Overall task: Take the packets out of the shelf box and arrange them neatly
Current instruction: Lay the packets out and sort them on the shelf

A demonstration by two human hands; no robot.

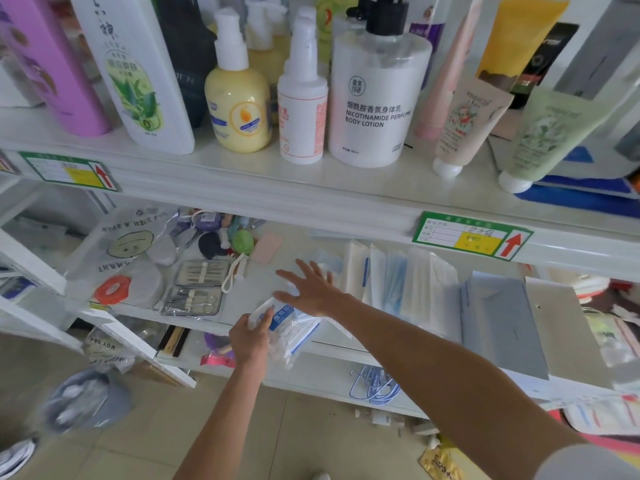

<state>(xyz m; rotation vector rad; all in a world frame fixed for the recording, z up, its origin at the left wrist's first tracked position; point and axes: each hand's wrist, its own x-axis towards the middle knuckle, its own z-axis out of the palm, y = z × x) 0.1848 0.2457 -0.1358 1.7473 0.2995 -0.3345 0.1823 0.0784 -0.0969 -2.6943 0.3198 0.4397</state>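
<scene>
A person stands at a white shelf (311, 183) with two boards in view.

The left hand (250, 338) is low, by the front edge of the lower board. Its grip is closed tight. The fingers and thumb curl round a bunch of blue and white packets (292, 327). The bunch sticks out from that hand toward 2 o'clock. Part of it lies under the right wrist.

The right hand (308, 289) is at 1 o'clock from the left hand, very near it. Its grip is wide open, with the fingers spread flat, and it has hold of nothing. The fingers point to 11 o'clock. The hand is low over the board, but I cannot tell if it touches.

At 3 o'clock from the right hand sits the open shelf box (498, 323). Its grey flap hangs out toward 5 o'clock. More packets (412, 282) stand on edge in a row there, close side by side.

At 9 o'clock from the right hand lie two nail tool kits (199, 285) in clear cases, one behind the other. A round orange lid (112, 289) lies further out at 9 o'clock.

On the top board, at 12 o'clock, stand bottles. One is a big white body lotion bottle (375, 109). A yellow bottle (237, 109) stands at 9 o'clock from it. A green price tag (471, 237) sticks to the shelf edge at 2 o'clock from the right hand.
</scene>
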